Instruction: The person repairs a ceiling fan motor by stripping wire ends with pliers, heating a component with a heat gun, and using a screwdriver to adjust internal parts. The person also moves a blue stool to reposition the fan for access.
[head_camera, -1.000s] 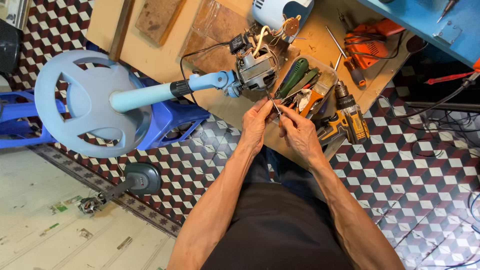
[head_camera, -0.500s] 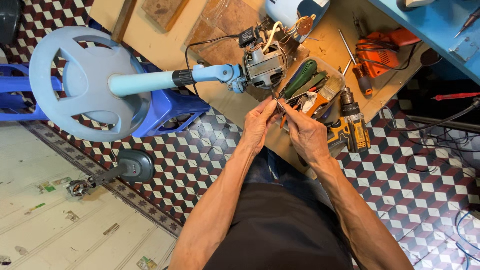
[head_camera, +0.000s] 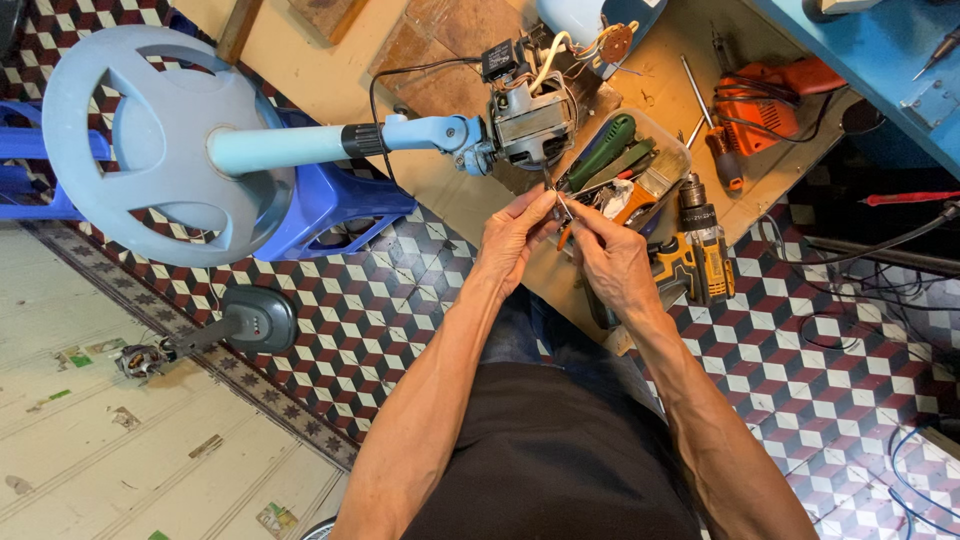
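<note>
Since the earlier frames our view had drifted a little, so the round fan base (head_camera: 160, 140) sat higher and further left, while our two hands kept their place at the table's (head_camera: 470, 195) near edge. We had the left hand (head_camera: 515, 235) and right hand (head_camera: 610, 262) pinched close together, fingertips nearly meeting on a small metal part (head_camera: 560, 207) that was too slight for us to name; both sets of fingers were narrow and curled around it, the left from the left side, the right from below and to the right. That part lay just under the bare fan motor (head_camera: 530, 125), which rested on the table with its pale blue pole (head_camera: 290, 148) running out leftward to the base, so its long axis ran left to right across us. The left hand was the nearer to the motor; the motor lay straight up and away from our fingertips. Just beside the right hand stood a clear plastic tray (head_camera: 668, 160) holding green-handled tools (head_camera: 600, 150) and an orange-handled one. A yellow cordless drill (head_camera: 700, 255) lay right of it, an orange power tool (head_camera: 765, 95) further back. On the tiled floor (head_camera: 390, 300) to our left lay a dark grey part (head_camera: 255, 320).
</note>
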